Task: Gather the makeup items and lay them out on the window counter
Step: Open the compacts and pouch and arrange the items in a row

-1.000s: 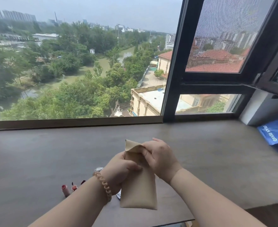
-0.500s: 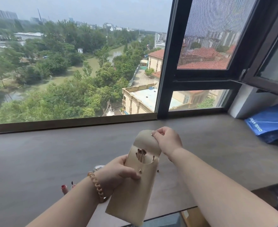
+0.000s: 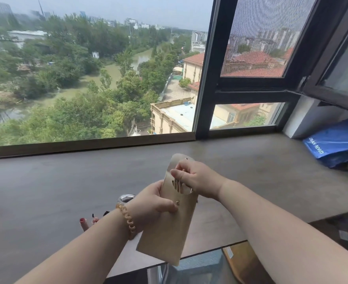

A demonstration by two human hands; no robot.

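Because the tan, soft, flat envelope-shaped pouch (image 3: pixel 169 232) is held up in the air above the near edge of the grey-brown stone-look window counter (image 3: pixel 46 191), nothing from it lies on that surface yet. Its long axis runs steeply upward and tilts slightly away, with the flap lifted at the top. In the rounded cut-out of the mouth, a cluster of slim, gold-toned brush handles (image 3: pixel 177 184) stands parallel to that axis.

The left hand (image 3: pixel 152 203) wraps the middle of the pouch, with its thumb pressed beside the small snap. The right hand (image 3: pixel 197 179) is the one nearer the brushes. It sits at the mouth with fingers curled and the thumb across the raised flap. Whether those fingers have closed on any handle I cannot tell, since the knuckles cover the contact. Judging from this, the brushes would come out by pulling up along the pouch's length.

Behind the left forearm, small red-capped tubes (image 3: pixel 82 222) and a shiny round lid-like object (image 3: pixel 126 198) rest on the counter, mostly hidden. A crumpled blue plastic bag (image 3: pixel 337 140) lies far right, cut off by the frame.
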